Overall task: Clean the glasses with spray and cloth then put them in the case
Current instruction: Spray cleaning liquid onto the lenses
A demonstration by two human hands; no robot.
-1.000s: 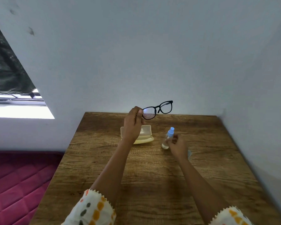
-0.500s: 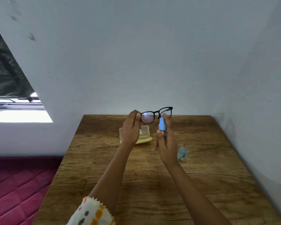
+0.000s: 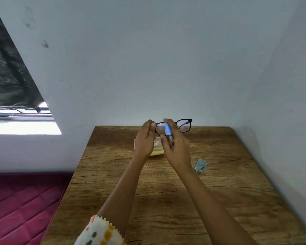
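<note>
Black glasses point(image 3: 184, 125) pinched by raised left hand point(image 3: 145, 138), right hand point(image 3: 177, 147) gripping spray bottle point(image 3: 168, 132) before lens

A room at home, most likely a bedroom.
My wood-grain table point(image 3: 166, 200) is pushed into a corner of plain, pale painted walls point(image 3: 148, 59) that carry a few dark scuffs. Just to my left a quilted magenta mattress point(image 3: 21, 206) lies lower than the tabletop. Above it a window point(image 3: 23, 127) lets in daylight, its upper part covered by a dark sheet point(image 3: 7, 76).
</note>
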